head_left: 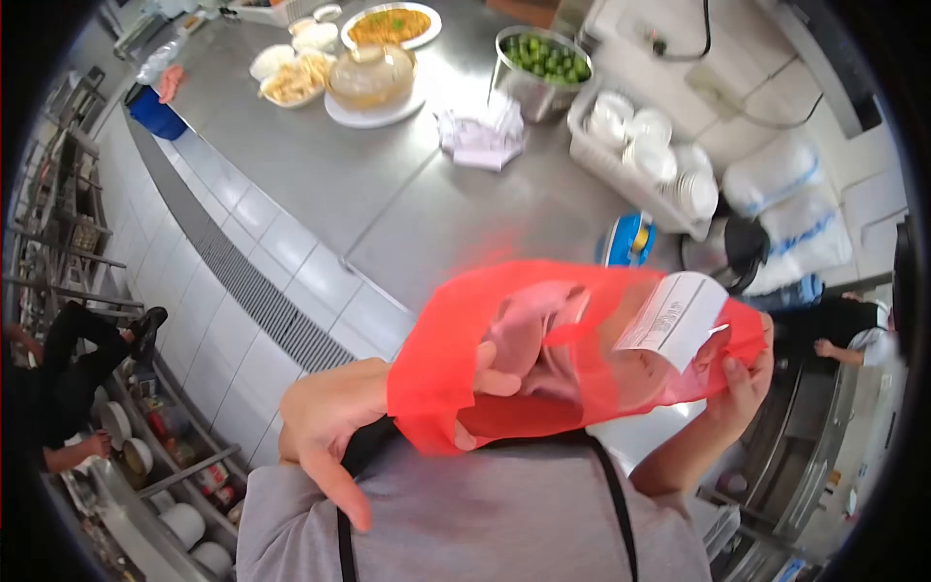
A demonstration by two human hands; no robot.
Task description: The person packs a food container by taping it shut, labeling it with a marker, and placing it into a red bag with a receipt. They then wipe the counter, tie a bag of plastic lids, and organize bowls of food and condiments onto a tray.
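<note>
A thin red plastic bag [504, 369] is held up close in front of my chest, stretched between both hands. My left hand [330, 417] grips its left edge, with a thumb showing through the red film. My right hand [742, 373] pinches the bag's right edge together with a white printed receipt [674, 320] that sticks up above it. Something dark and rounded lies inside the bag, blurred by the plastic.
A steel counter [388, 184] carries plates of food [388, 24], a glass-lidded dish [373, 78], a steel bowl of green limes [543, 58], crumpled paper [480, 136] and a white rack of cups [645, 145]. White sacks [786, 204] lie at the right. Other people stand at the left [78, 359] and right [844, 339] edges.
</note>
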